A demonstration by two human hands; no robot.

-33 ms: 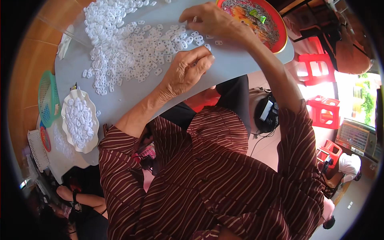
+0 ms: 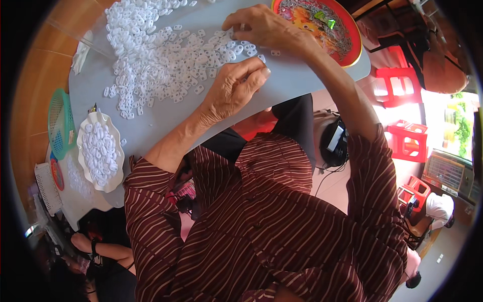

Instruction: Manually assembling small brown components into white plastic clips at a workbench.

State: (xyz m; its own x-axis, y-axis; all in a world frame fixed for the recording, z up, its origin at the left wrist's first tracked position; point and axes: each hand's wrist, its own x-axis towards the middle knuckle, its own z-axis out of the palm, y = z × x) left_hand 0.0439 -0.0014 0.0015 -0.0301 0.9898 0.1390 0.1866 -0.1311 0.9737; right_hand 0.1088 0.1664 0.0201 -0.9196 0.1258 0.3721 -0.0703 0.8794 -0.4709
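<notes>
Many small white plastic pieces (image 2: 176,65), each oval with two holes, lie heaped and spread over the grey table. My left hand (image 2: 236,85) is closed in a fist-like pinch at the table's near edge; whatever it holds is hidden inside the fingers. Farther off, my right hand (image 2: 266,27) reaches over the right end of the spread pieces, its fingers bent but apart. A small pale spot shows between them, too small to name. Beside that hand stands a red-rimmed round tray (image 2: 356,48) with many small metal pins and a green scrap in it.
At left, a scalloped white dish (image 2: 118,171) holds more white pieces, next to a green plastic basket (image 2: 60,126). Red stools (image 2: 406,141) stand on the floor at right. A co-worker's arm (image 2: 113,251) shows at lower left; other people sit at far right.
My right hand has shifted slightly left over the white pieces. My left hand stays in place, still closed.
</notes>
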